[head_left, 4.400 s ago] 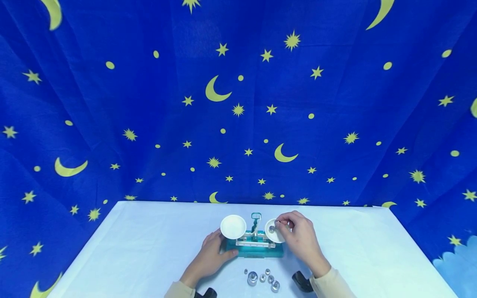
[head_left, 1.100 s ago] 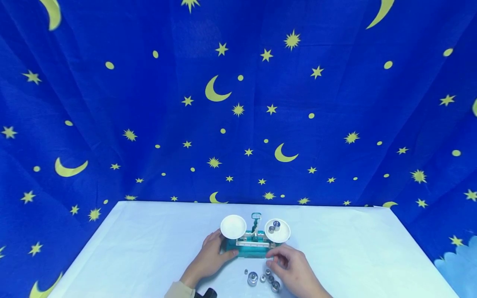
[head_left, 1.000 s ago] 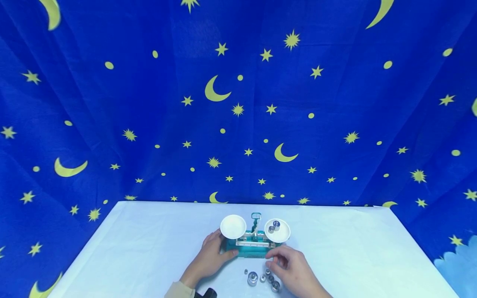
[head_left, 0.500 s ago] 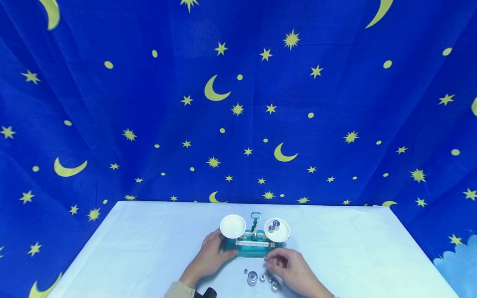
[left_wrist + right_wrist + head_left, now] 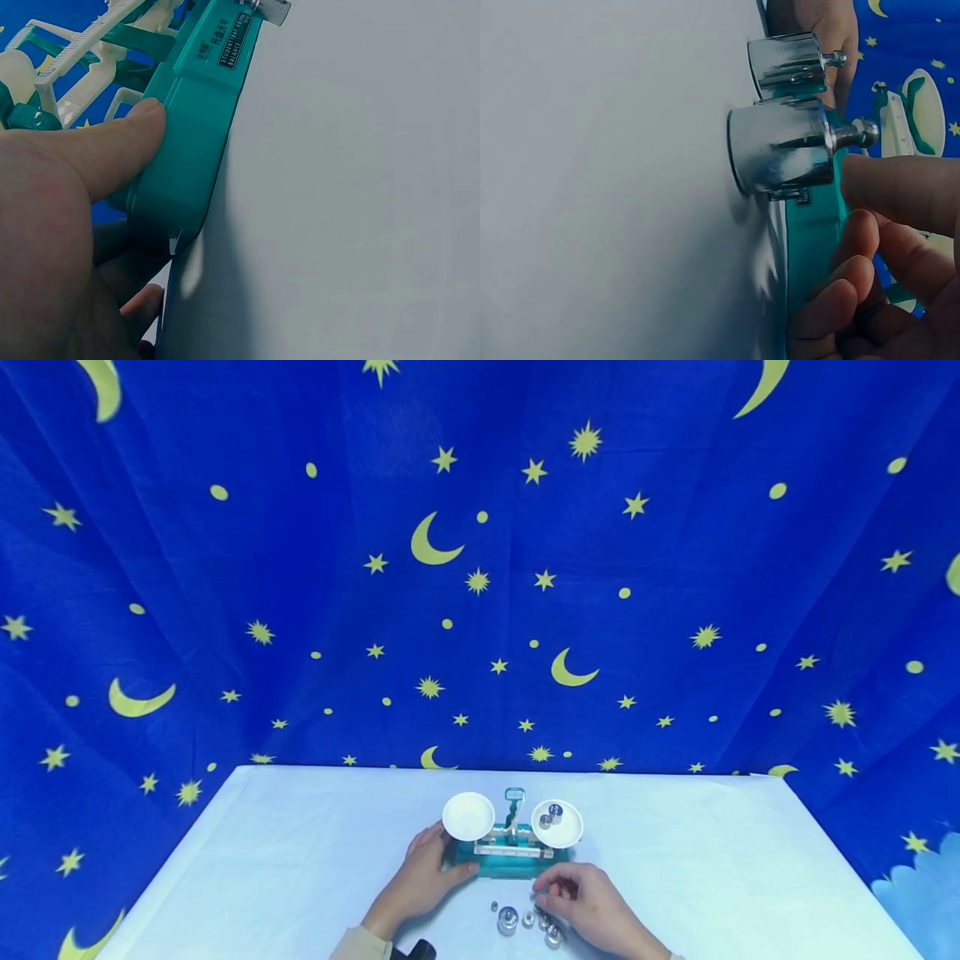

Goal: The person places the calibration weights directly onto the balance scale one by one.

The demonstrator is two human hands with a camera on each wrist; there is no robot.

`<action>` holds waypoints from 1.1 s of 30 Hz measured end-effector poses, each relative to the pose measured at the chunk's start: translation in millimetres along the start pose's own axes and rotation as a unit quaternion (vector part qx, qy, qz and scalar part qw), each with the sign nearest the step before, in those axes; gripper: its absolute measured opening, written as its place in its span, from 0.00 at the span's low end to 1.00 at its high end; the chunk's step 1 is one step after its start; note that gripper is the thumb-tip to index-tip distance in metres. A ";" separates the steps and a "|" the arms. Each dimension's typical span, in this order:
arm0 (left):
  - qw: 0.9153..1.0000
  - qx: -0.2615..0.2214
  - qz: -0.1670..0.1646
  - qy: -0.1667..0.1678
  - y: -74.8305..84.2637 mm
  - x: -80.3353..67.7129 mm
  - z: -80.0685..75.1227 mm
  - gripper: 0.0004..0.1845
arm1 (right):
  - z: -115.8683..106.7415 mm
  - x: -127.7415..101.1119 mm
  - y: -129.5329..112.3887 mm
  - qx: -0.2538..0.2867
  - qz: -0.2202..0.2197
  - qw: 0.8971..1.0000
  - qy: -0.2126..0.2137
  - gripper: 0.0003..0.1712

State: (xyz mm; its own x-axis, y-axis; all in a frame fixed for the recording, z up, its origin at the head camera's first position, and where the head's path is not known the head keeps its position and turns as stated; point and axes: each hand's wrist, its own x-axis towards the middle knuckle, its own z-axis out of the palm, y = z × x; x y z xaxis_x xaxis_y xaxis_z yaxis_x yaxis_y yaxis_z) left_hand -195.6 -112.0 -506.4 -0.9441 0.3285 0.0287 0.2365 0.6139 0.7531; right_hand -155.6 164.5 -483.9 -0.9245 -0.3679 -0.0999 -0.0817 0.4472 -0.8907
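Done: two weights (image 5: 551,815) sit on right pan (image 5: 570,835), left pan (image 5: 468,816) bare | left hand (image 5: 420,881) grips balance base (image 5: 196,142) | right hand (image 5: 581,906), fingers curled, reaches table weights (image 5: 517,920); pinch unclear | left: loading them.

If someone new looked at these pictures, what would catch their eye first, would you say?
Probably the deep blue backdrop with yellow moons and stars behind the pale table. Next, the teal balance at the table's middle, with two small metal weights in its right pan. The left hand grips its base, and the right hand reaches among loose weights in front.
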 end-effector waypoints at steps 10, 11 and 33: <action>1.000 0.000 -0.004 0.001 1.8 0.3 -0.1 0.44 | 0.3 -2.3 0.2 -0.018 0.020 1.000 0.003 0.03; 1.000 0.000 -0.004 0.001 1.9 0.3 -0.2 0.44 | 0.3 -2.4 0.1 -0.019 0.022 1.000 0.002 0.03; 1.000 -0.003 0.009 0.004 -2.3 -1.3 1.5 0.44 | -0.3 -1.6 0.6 -0.019 0.053 0.998 -0.021 0.01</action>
State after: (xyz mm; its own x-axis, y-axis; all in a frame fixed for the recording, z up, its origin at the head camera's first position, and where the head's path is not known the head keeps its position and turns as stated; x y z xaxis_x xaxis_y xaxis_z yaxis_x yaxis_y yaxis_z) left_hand -194.5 -112.8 -509.1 -0.9416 0.3336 0.0465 0.2515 0.6045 0.7559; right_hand -154.3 165.6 -484.2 -0.9126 -0.3500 -0.2111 0.0001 0.5162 -0.8565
